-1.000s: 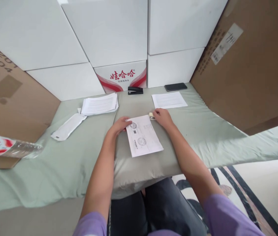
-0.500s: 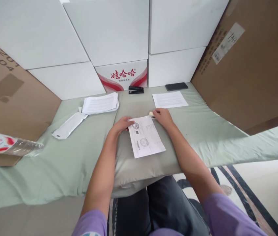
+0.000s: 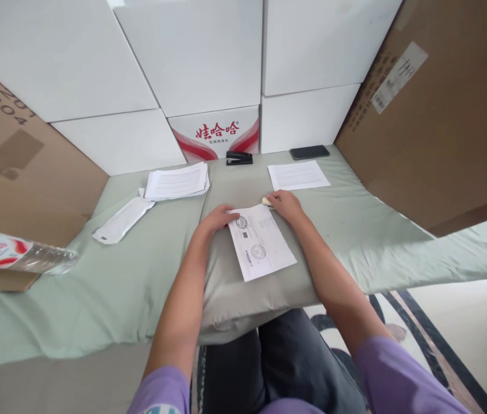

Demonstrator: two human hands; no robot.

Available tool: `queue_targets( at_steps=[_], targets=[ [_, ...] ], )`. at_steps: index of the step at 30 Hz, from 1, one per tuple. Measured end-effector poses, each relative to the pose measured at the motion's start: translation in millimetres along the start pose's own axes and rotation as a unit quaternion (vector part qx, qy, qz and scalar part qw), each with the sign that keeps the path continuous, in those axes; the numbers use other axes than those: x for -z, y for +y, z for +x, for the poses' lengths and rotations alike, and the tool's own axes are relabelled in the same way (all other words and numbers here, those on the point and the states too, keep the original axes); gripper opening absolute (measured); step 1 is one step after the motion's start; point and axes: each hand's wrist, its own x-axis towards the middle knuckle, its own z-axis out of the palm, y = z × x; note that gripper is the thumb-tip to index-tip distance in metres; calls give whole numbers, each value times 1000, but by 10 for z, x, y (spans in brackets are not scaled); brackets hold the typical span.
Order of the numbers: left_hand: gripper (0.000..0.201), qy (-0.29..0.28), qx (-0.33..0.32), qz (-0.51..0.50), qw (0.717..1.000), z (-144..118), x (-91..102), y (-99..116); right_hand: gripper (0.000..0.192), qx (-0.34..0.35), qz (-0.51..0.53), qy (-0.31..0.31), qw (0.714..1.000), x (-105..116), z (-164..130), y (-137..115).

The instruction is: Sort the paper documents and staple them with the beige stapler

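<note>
A printed white paper with two round dark stamps lies slantwise in front of me on the green cloth. My left hand pinches its upper left corner, thumb on top and fingers partly hidden. At the upper right corner, my right hand grips a small cream-coloured tool. Its working end is too small to make out, and the fingers hide most of it. Beyond my hands stands a black stapler. To its left is a stack of papers; a separate printed sheet lies to the right.
White boxes wall off the back. Brown cartons stand at both sides. A black phone lies at the back right. A white packet and a plastic bottle are on the left. The cloth-covered surface ends before my knees.
The paper's near end has swung slightly to the right and toward me. My left hand has shifted a little to the right with it; my right hand stays nearly in place.
</note>
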Motion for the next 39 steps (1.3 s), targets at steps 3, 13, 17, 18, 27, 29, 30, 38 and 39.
queue_targets(
  at_steps=[3, 13, 17, 18, 27, 29, 30, 38, 39],
  targets=[
    [27, 101, -78, 106, 986, -3, 15, 73, 33, 4, 13, 5, 1000, -11, 2, 12],
    [9, -32, -65, 2, 997, 426, -543, 732, 36, 21, -10, -9, 1000, 21, 16, 14],
    [18, -48, -5, -36, 998, 449, -577, 786, 36, 13, -25, -19, 999, 21, 22, 0],
    [20, -45, 5, -52, 998, 439, -575, 785, 35, 12, -28, -18, 999, 22, 19, -9],
    [28, -36, 75, -45, 996, 432, -594, 786, 25, -10, -19, -21, 1000, 64, -18, -126],
    [31, -40, 87, -41, 995, 431, -597, 773, 23, -13, -42, -22, 999, 56, -36, -155],
    [32, -41, 92, -39, 994, 424, -599, 769, 22, -13, -59, -19, 998, 48, -47, -168],
    [35, -13, 30, -13, 999, 367, -626, 736, 23, -2, -102, -1, 995, 2, -106, -159],
    [34, -4, 10, 6, 1000, 369, -634, 723, 23, 2, -103, 6, 995, -5, -111, -148]
  ],
)
